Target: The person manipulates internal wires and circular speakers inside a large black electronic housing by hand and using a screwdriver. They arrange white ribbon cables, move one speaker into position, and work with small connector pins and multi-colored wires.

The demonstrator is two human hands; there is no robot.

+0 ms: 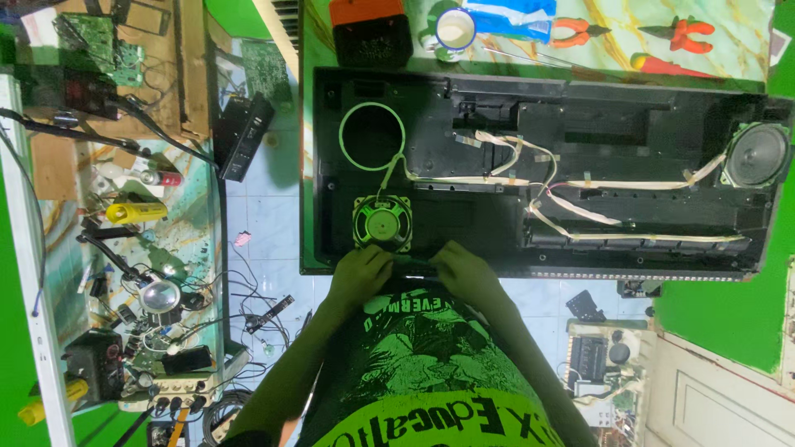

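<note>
Seen from above, a long black plastic casing [538, 174] lies open on a green counter [712, 306], showing white ribbon cables [580, 209], a round opening [372, 136] and a speaker [756, 155] at its far right end. Both hands rest on the casing's near edge. The left hand [358, 277] touches the edge just below a small square speaker [382, 222]; the right hand [465, 271] sits close beside it. Each grip looks curled onto the rim, but I cannot tell whether it is clamped. Red pliers [580, 31] lie beyond the casing.
</note>
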